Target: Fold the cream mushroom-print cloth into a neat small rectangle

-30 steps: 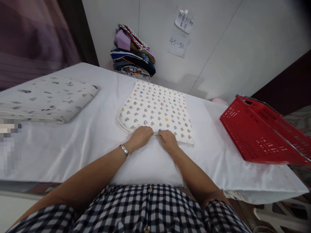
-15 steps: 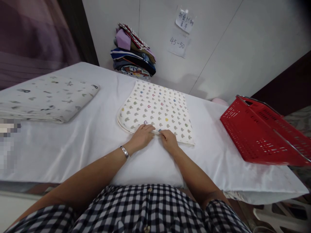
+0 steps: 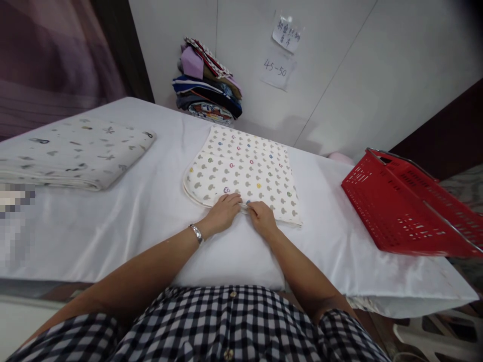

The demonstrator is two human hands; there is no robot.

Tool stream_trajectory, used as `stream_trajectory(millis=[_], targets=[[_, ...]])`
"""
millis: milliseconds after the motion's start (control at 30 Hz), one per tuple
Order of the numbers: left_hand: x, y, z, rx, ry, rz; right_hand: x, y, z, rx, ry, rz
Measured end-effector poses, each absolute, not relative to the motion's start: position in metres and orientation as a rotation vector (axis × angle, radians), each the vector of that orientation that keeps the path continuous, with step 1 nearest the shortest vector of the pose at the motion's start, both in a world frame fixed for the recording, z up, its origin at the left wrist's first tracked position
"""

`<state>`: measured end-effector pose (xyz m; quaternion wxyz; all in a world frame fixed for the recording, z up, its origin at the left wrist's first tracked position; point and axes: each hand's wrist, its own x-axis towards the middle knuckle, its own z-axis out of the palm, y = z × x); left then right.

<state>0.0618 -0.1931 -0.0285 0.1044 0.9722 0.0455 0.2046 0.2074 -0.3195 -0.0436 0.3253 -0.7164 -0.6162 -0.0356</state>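
Cloth [image 3: 245, 171] on table [image 3: 320, 241]; basket [image 3: 396, 206] right, fabric stack [image 3: 207, 93] behind left.

2 folded cloths [image 3: 251, 173] [image 3: 71, 153], 1 cloth stack [image 3: 207, 90], 1 basket [image 3: 392, 206], 2 wall notes [image 3: 286, 35] [image 3: 276, 71], 1 bracelet [image 3: 196, 234], 1 bench [image 3: 147, 221].

A red perforated plastic basket [image 3: 396, 201] sits right of the right grip [image 3: 263, 220]; a stack of folded multicoloured fabrics [image 3: 207, 86] rises beyond the left grip [image 3: 224, 211].
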Motion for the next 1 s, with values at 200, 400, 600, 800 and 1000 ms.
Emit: stream_trajectory(millis=[200,400,600,800,1000], targets=[[0.053,-0.195,-0.015,2.681,0.163,0.620,0.205,-0.322,-0.041,-1.863,-1.716,-0.100],[0.055,-0.194,-0.016,2.630,0.199,0.599,0.204,-0.325,-0.035,-1.846,-1.830,-0.084],[0.056,-0.192,-0.018,2.584,0.207,0.612,0.204,-0.325,-0.034,-1.900,-1.870,-0.076],[0.054,-0.191,-0.015,2.628,0.176,0.591,0.206,-0.323,-0.039,-1.905,-1.843,-0.102],[0.053,-0.191,-0.015,2.791,0.117,0.575,0.206,-0.324,-0.040,-1.855,-1.826,-0.145]])
